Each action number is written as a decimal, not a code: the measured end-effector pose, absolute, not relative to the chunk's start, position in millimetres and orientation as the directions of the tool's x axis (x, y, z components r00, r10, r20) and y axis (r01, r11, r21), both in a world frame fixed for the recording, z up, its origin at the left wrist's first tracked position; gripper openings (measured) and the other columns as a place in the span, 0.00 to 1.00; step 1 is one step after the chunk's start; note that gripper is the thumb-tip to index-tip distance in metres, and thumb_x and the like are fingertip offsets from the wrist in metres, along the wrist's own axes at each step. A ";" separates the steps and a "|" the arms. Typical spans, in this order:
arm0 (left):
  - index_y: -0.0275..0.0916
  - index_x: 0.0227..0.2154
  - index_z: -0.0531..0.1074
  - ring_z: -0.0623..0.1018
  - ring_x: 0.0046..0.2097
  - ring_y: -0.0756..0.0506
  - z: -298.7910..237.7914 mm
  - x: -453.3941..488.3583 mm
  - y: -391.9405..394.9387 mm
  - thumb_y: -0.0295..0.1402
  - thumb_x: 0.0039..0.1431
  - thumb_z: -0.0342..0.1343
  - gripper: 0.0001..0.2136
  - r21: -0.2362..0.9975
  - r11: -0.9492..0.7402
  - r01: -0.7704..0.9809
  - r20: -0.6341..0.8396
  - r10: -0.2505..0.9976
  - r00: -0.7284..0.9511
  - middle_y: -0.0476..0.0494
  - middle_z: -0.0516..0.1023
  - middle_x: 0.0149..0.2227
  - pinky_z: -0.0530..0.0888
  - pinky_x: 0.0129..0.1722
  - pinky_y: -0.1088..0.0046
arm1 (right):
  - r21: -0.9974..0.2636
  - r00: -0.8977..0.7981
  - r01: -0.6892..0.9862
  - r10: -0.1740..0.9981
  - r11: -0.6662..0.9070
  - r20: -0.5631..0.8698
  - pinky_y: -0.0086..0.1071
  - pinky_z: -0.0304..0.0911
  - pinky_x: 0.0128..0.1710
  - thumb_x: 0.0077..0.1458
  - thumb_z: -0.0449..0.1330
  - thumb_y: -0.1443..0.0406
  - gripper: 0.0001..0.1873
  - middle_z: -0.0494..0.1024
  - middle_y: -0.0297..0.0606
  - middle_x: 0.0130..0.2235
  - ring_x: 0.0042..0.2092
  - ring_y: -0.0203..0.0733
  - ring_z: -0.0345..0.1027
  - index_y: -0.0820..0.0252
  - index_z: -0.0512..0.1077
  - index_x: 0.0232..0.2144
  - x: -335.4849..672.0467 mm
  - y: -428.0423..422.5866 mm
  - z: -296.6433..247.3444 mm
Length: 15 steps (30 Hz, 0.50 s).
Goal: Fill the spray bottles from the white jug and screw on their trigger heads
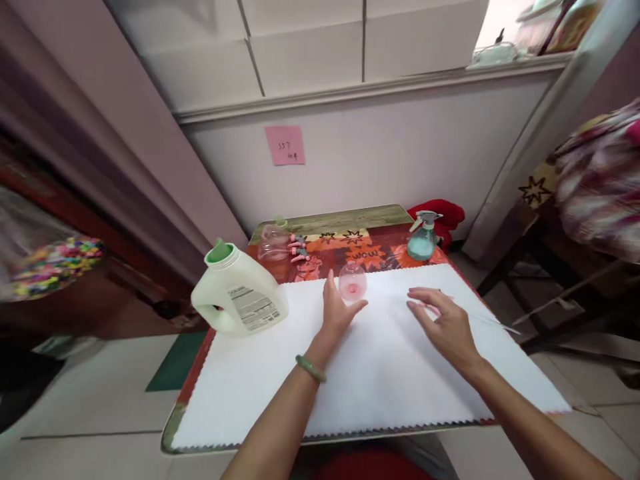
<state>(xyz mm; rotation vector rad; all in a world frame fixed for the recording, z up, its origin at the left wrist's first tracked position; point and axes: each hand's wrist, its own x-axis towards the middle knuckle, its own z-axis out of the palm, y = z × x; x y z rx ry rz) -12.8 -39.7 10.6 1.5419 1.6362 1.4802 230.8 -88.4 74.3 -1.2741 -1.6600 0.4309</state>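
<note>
Curving beside a clear pink bottle (353, 283), the left hand (339, 301) has its fingers raised and spread from the thumb; contact with the bottle cannot be told. Bottle sits on the white sheet (380, 373), near the middle of its far edge. Right hand (445, 323), over the right part of the sheet, has its fingers bent and gripping a pink piece (433, 309); a thin tube (495, 323) points out to the right. On the left, a large pale jug (250, 293) with a green spout. Far left, two spray tops (300, 254) near a clear bottle (274, 244). Far right, a spray bottle (421, 244) with blue-green liquid
</note>
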 end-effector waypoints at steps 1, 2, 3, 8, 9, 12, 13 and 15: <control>0.39 0.62 0.61 0.67 0.65 0.31 14.2 -20.7 -56.9 0.39 0.36 0.75 0.48 0.872 -0.208 0.444 0.363 0.883 -0.298 0.29 0.67 0.63 0.63 0.63 0.50 | -0.758 -0.025 0.488 0.875 0.433 0.484 0.42 0.72 0.47 0.61 0.60 0.56 0.11 0.82 0.43 0.46 0.47 0.48 0.77 0.55 0.78 0.39 215.1 -95.6 75.1; 0.40 0.61 0.62 0.69 0.63 0.33 18.6 -30.8 -76.1 0.39 0.42 0.72 0.42 0.860 -0.213 0.463 0.390 0.860 -0.328 0.30 0.69 0.61 0.65 0.62 0.51 | -0.784 -0.058 0.419 0.875 0.458 0.480 0.40 0.72 0.46 0.62 0.60 0.57 0.10 0.83 0.43 0.45 0.47 0.47 0.77 0.55 0.78 0.38 199.1 -102.2 75.2; 0.40 0.60 0.64 0.71 0.61 0.35 23.9 -43.3 -96.0 0.39 0.47 0.70 0.37 0.849 -0.211 0.485 0.417 0.831 -0.369 0.32 0.71 0.59 0.66 0.61 0.52 | -0.821 -0.094 0.340 0.885 0.459 0.456 0.38 0.73 0.42 0.62 0.60 0.58 0.10 0.83 0.43 0.44 0.46 0.47 0.77 0.55 0.79 0.37 182.6 -107.9 74.9; 0.39 0.55 0.64 0.69 0.59 0.38 61.4 -141.1 -167.7 0.40 0.54 0.64 0.27 0.830 -0.102 0.548 0.512 0.526 -0.679 0.35 0.69 0.56 0.62 0.63 0.54 | -0.994 -0.339 -0.104 0.938 0.045 0.078 0.34 0.74 0.32 0.57 0.64 0.52 0.16 0.81 0.40 0.34 0.37 0.44 0.78 0.59 0.78 0.34 89.1 -110.9 68.3; 0.40 0.56 0.62 0.68 0.60 0.38 69.1 -164.3 -172.9 0.40 0.54 0.64 0.29 0.839 -0.070 0.539 0.508 0.455 -0.731 0.35 0.67 0.58 0.61 0.63 0.54 | -0.983 -0.358 -0.175 0.934 -0.046 0.020 0.33 0.74 0.32 0.55 0.65 0.52 0.16 0.80 0.40 0.36 0.37 0.44 0.79 0.60 0.77 0.34 67.9 -107.1 66.1; 0.40 0.55 0.62 0.66 0.62 0.38 85.8 -223.6 -173.6 0.37 0.51 0.66 0.29 0.880 0.009 0.475 0.441 0.359 -0.823 0.36 0.65 0.59 0.63 0.62 0.53 | -0.918 -0.263 -0.339 0.958 -0.206 -0.117 0.33 0.73 0.30 0.49 0.69 0.54 0.21 0.80 0.40 0.41 0.37 0.44 0.78 0.59 0.74 0.42 6.2 -95.0 55.0; 0.40 0.53 0.65 0.69 0.59 0.38 88.7 -237.1 -170.1 0.36 0.51 0.66 0.27 0.894 0.024 0.447 0.404 0.385 -0.830 0.36 0.68 0.56 0.67 0.60 0.54 | -0.909 -0.224 -0.356 0.964 -0.219 -0.144 0.33 0.74 0.32 0.49 0.68 0.54 0.23 0.79 0.41 0.44 0.38 0.43 0.78 0.58 0.72 0.44 -11.3 -92.6 49.5; 0.38 0.49 0.69 0.74 0.53 0.39 90.7 -253.9 -159.8 0.37 0.53 0.66 0.22 0.919 0.037 0.393 0.328 0.485 -0.811 0.38 0.73 0.51 0.73 0.53 0.57 | -0.898 -0.159 -0.369 0.968 -0.239 -0.192 0.35 0.75 0.35 0.50 0.66 0.54 0.24 0.78 0.44 0.47 0.39 0.42 0.78 0.58 0.69 0.46 -37.8 -91.2 35.9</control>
